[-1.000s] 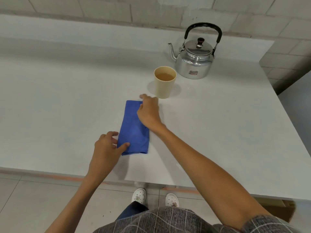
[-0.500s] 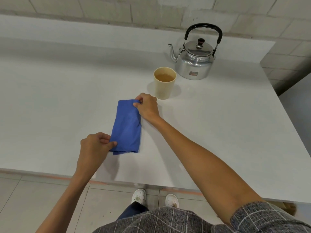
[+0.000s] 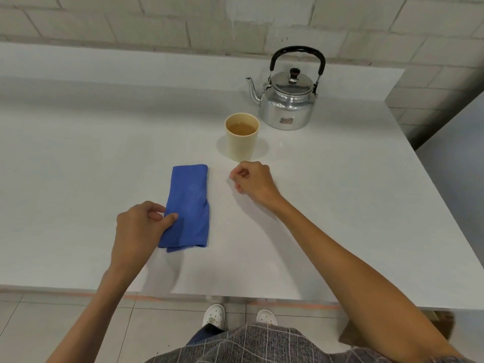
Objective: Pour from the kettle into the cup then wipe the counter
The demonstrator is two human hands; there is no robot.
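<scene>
One folded blue cloth [image 3: 189, 205] lies flat on the white counter [image 3: 78, 158], and the left hand [image 3: 141, 229] pinches its near left edge between thumb and fingers. Right hand [image 3: 252, 180] hovers just right of the cloth, loosely curled, gripping nothing, clear of the fabric. Just beyond that hand stands the beige cup [image 3: 242, 140], filled with amber liquid, upright. Behind and right of the cup sits the metal kettle [image 3: 286, 100], lid on, black handle raised, spout pointing left. Nothing lies between cloth and cup
</scene>
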